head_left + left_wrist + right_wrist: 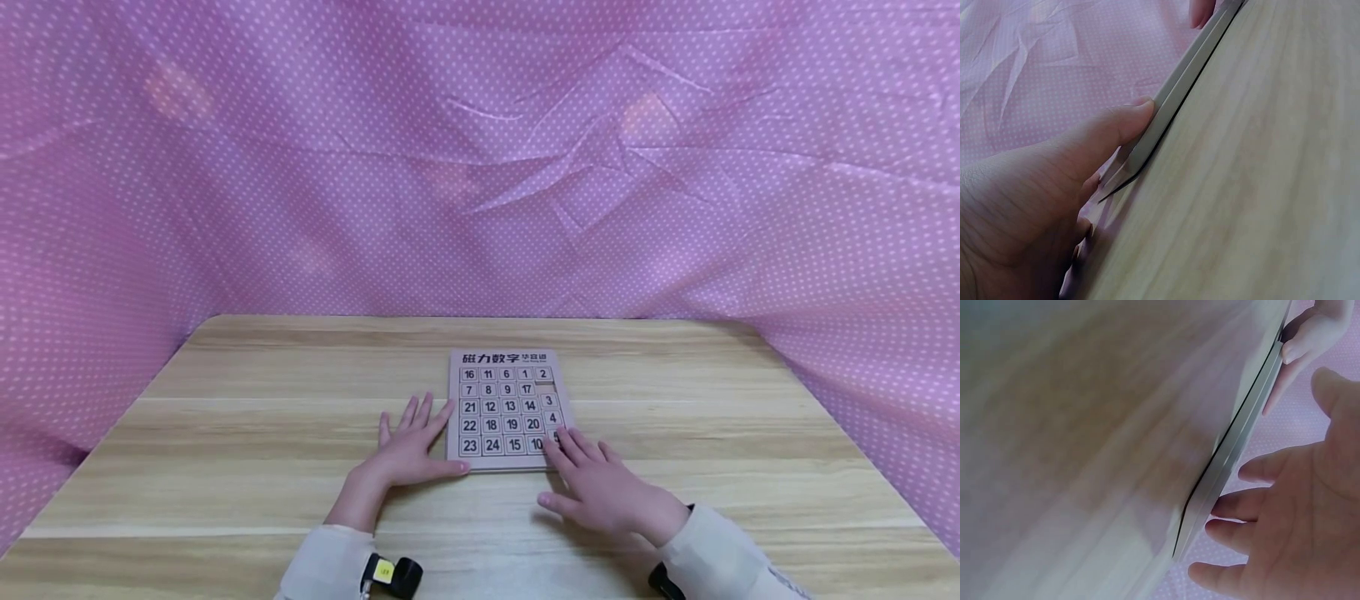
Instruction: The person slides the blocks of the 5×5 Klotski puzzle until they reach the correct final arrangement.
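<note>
A flat sliding number puzzle (501, 464) lies on the table, with rows of numbered square tiles under a printed heading. In its right column, a narrow gap (545, 388) shows below tile 2 (543, 374). Tiles 3 (549, 400) and 4 (552, 417) sit slightly higher than their row neighbours. My left hand (405, 454) spreads at the near left corner, thumb on the front edge and index finger along the left side. Straight fingers of my right hand (600, 490) touch the near right corner, partly covering tile 5 (557, 437); its thumb stands apart from the board.
The wooden table (262, 433) extends on both sides of the puzzle. A pink dotted cloth (450, 167) hangs behind it and along both sides. A black wrist device (406, 577) with a yellow label is strapped at the left sleeve.
</note>
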`<action>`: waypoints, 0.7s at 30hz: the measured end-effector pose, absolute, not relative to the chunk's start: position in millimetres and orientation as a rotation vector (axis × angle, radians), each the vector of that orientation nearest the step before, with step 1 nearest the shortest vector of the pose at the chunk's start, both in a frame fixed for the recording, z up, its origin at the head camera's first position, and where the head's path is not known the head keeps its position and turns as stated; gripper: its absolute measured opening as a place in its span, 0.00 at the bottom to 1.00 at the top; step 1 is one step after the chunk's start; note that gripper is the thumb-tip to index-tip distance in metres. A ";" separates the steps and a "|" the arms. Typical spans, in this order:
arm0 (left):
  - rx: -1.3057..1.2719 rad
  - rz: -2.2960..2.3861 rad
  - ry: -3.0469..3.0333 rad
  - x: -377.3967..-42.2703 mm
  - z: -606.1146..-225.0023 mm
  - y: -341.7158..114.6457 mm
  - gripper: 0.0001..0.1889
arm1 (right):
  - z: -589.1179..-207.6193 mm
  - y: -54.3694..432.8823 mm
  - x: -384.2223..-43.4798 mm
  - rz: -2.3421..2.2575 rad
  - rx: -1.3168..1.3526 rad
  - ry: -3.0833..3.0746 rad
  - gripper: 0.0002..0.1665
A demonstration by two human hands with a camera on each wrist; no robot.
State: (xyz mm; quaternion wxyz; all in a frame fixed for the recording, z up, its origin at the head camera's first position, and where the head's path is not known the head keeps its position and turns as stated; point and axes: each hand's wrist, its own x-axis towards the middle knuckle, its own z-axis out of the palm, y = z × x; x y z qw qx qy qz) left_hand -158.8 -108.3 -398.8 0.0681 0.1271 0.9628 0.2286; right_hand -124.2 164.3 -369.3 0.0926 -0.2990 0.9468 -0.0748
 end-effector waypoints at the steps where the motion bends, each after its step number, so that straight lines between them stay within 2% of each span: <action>1: 0.382 0.687 2.901 -158.8 -398.7 -108.3 0.51 | -369.6 164.0 -125.7 -0.225 -0.887 2.812 0.44; 21: 0.382 0.683 2.898 -157.2 -398.0 -106.4 0.50 | -369.5 161.8 -141.5 -0.238 -0.854 2.818 0.43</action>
